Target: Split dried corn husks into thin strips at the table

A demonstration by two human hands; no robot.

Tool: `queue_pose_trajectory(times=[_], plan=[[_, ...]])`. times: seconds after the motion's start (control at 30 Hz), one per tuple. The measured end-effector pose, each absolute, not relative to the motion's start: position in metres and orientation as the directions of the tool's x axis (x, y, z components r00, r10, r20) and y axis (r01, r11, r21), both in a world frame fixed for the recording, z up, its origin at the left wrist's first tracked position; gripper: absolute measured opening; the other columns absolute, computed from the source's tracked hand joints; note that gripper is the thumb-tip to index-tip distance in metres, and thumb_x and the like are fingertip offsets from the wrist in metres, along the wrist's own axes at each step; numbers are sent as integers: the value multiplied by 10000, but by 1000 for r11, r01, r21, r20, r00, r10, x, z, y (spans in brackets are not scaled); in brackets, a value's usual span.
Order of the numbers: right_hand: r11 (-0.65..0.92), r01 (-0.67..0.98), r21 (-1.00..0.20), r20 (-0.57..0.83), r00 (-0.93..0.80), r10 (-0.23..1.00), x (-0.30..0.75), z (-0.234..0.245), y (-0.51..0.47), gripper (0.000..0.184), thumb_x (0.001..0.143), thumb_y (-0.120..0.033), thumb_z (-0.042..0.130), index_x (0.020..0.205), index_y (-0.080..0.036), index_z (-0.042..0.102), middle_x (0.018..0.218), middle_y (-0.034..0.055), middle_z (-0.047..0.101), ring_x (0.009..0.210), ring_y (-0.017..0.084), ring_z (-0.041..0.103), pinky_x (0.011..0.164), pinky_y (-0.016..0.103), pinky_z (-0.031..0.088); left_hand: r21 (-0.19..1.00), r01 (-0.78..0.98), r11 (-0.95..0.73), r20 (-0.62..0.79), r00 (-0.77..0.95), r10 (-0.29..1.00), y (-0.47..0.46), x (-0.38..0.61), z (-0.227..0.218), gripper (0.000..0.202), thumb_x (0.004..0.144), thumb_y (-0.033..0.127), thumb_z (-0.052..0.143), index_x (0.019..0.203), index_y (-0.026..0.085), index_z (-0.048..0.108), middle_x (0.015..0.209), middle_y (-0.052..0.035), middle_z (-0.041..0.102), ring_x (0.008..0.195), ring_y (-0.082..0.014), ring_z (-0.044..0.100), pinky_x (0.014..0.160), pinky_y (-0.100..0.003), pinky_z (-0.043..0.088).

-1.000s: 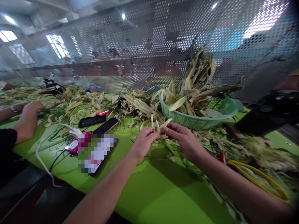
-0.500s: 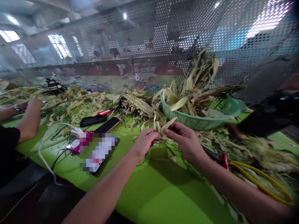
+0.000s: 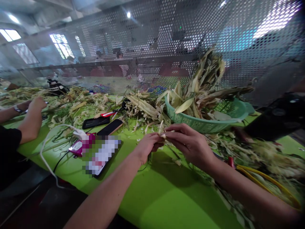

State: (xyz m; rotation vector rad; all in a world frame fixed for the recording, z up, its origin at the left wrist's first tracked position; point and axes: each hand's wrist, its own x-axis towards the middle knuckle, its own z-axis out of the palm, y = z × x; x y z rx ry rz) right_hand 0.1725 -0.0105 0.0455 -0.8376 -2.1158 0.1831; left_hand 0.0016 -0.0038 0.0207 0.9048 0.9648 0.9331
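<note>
Together, the left hand (image 3: 149, 144) and right hand (image 3: 190, 141) pinch a small corn-husk piece (image 3: 162, 129), fingers nearly closed, above the surface (image 3: 152, 194), inward from its near edge.

Counted two bare hands (image 3: 192, 144) in front, two co-worker forearms (image 3: 32, 122), one green basket (image 3: 200, 124), three flat phone-like devices (image 3: 111, 128), one magenta box (image 3: 79, 148), one white plug (image 3: 80, 134) and one yellow loop (image 3: 274, 181).
</note>
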Motion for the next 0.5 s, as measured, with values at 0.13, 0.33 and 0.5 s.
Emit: queue_pose_trajectory(times=[0.13,0.33,0.5], plan=[[731,494,-470,560,-474,680,175,48,-7,219,901,-279,550,1012,-288,738,1063,78,655,959,203,636,816,330,516,939,-204,276,-203,318,926,-4,3,17,190,638,277,689,768,153,628,688,-21,603,653,-113,535,584,-228,342],[397,311,-864,266,-387,883,173,41,1,216,785,-403,694,833,-195,726,849,57,683,774,187,642,694,312,519,988,121,-97,44,382,923,-8,-1,19,101,750,252,562,726,163,602,701,-9,555,687,-133,467,644,-266,337],[310,302,-901,225,-286,932,170,39,-2,230,746,-397,723,775,-171,693,756,43,685,707,175,620,658,297,486,982,139,-128,56,432,900,-12,-3,24,94,775,278,552,778,184,561,704,4,510,656,-128,426,601,-263,303]])
